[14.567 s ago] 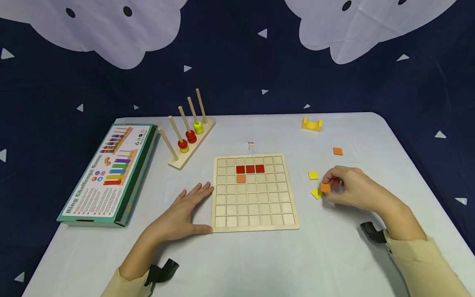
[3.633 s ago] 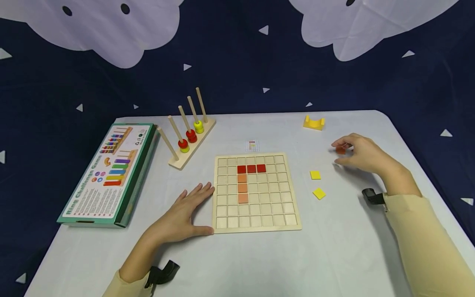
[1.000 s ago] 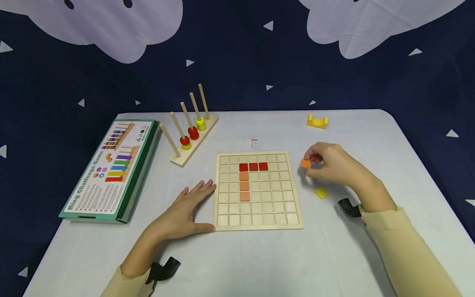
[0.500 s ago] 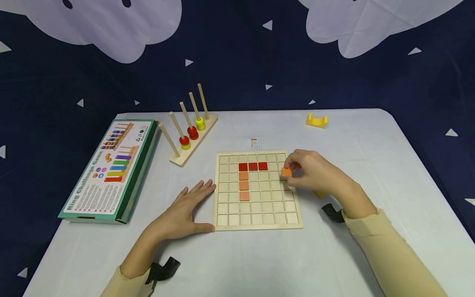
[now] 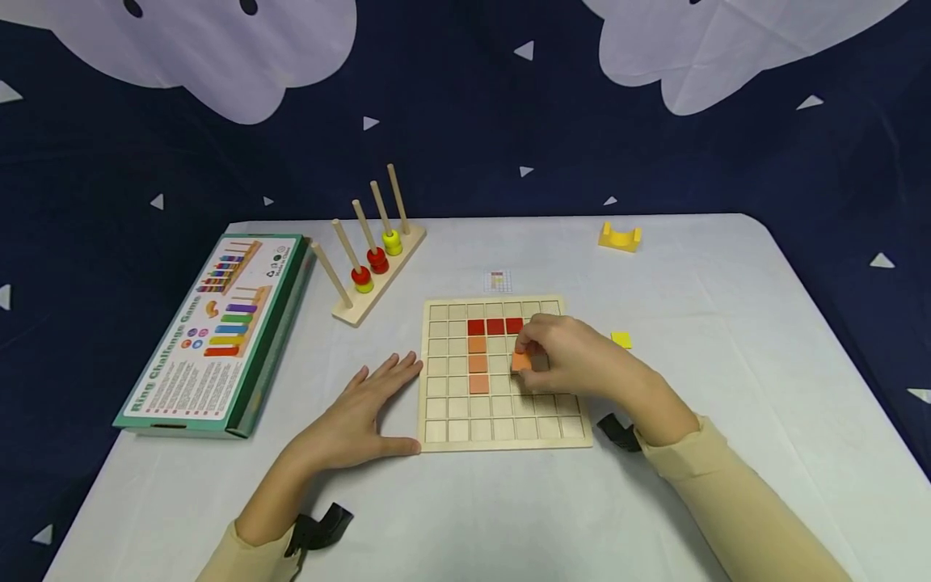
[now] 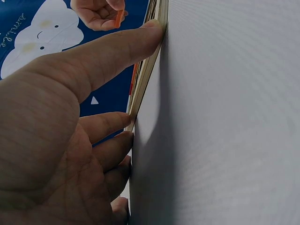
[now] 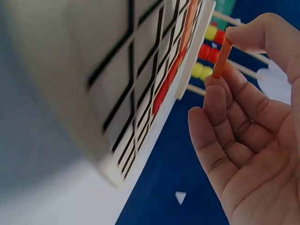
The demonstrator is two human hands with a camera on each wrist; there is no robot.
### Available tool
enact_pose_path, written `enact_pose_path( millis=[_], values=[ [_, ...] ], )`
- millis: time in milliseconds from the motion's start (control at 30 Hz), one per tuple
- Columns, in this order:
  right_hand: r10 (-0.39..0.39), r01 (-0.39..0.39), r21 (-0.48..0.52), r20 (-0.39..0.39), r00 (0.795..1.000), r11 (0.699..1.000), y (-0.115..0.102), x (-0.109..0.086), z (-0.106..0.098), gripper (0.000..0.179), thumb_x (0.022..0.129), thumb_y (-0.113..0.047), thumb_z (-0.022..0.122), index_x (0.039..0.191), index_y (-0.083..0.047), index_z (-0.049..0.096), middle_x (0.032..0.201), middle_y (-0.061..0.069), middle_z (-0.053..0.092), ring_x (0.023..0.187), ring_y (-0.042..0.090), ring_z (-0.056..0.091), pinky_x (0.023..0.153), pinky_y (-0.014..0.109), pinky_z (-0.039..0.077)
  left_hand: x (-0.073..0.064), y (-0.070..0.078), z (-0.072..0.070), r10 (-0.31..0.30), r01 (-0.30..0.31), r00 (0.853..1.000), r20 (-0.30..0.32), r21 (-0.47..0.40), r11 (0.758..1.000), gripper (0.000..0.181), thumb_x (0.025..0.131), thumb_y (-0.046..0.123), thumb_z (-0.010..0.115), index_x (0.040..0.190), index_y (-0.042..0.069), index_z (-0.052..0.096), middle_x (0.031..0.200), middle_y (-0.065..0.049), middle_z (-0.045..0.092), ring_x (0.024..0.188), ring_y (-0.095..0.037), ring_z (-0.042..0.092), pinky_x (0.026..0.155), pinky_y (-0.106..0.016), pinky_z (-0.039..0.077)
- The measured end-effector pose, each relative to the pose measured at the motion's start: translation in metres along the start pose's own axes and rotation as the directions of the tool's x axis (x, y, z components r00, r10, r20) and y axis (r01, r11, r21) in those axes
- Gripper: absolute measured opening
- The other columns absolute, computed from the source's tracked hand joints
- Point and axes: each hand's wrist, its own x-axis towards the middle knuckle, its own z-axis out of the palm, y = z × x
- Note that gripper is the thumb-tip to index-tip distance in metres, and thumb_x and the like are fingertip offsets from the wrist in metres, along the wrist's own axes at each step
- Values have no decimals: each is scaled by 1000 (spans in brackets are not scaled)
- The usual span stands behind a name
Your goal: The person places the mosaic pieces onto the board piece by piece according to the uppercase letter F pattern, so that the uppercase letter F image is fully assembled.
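My right hand (image 5: 575,360) pinches an orange square tile (image 5: 520,361) between thumb and fingers above the right part of the wooden grid board (image 5: 502,446). In the right wrist view that tile (image 7: 222,58) stands edge-on, apart from the board. Three red tiles (image 5: 495,326) lie in a row on the board, and below the leftmost run three orange tiles (image 5: 478,364) in a column. My left hand (image 5: 356,416) rests with straight fingers along the board's left edge; the left wrist view has its thumb (image 6: 117,49) touching the board's side.
A yellow tile (image 5: 621,339) lies right of the board. A small printed grid card (image 5: 498,280) lies behind it. A peg stand (image 5: 378,287) with red and yellow rings and a game box (image 5: 211,339) stand to the left. A yellow curved block (image 5: 620,238) sits at the back right.
Two orange tiles have joined the column since the oldest frame. My right hand has carried another orange tile from the right side leftward over the board. The left hand stays put.
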Motion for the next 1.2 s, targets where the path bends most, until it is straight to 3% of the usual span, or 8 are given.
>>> enact_pose_path(
  millis=[467,667,1200],
  values=[
    [-175,177,-14,80,981,984,-36,17,30,7,83,-13,77,88,-13,72,84,-4,63,75,6,51,68,22,47,0,-1,1,-1,1,1000,6,-2,1000,108,79,38,96,168,14,39,176,-8,34,166,-38,25,130,-74,11],
    [-166,170,-16,134,977,985,-43,18,37,10,86,-14,79,84,-16,69,83,-5,60,75,5,51,70,20,48,-1,-1,0,-5,5,1000,11,-7,1000,108,79,38,95,168,15,39,177,-8,33,166,-38,24,131,-73,10],
    [-151,160,-40,169,974,986,-43,16,38,10,87,-15,80,86,-17,70,86,-6,63,76,5,53,71,21,51,1,-2,1,-8,8,1000,15,2,1000,110,78,37,96,168,15,38,177,-7,32,167,-36,23,132,-72,10]
  ],
)
